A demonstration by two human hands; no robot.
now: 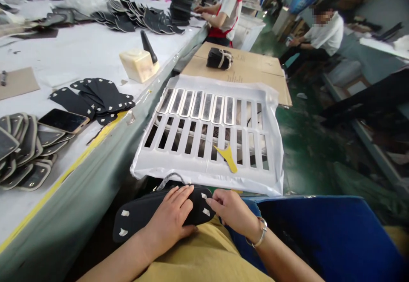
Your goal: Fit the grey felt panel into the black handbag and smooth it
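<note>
Over my lap lies a long black panel (pixel 148 207) with rounded ends and small white tabs at both ends. My left hand (pixel 175 209) grips it around the middle, fingers across the top and thumb at the near edge. At the panel's right end, my right hand (pixel 228 207) is closed, its thumb touching the surface beside two white tabs. Its other fingers are curled and partly hidden. A dark braided cord (pixel 171 179) shows just behind the panel. Beyond my hands is a white slotted tray (pixel 191 169), with dark, pale-edged strips (pixel 194 103) along its back row.
A yellow forked piece (pixel 228 158) lies on the tray. Cardboard (pixel 255 71) behind carries a tied black bundle (pixel 220 58). The left table (pixel 92 56) holds black panels (pixel 99 96), a phone (pixel 64 121) and pale-edged pieces (pixel 28 145). Two people work or sit farther back.
</note>
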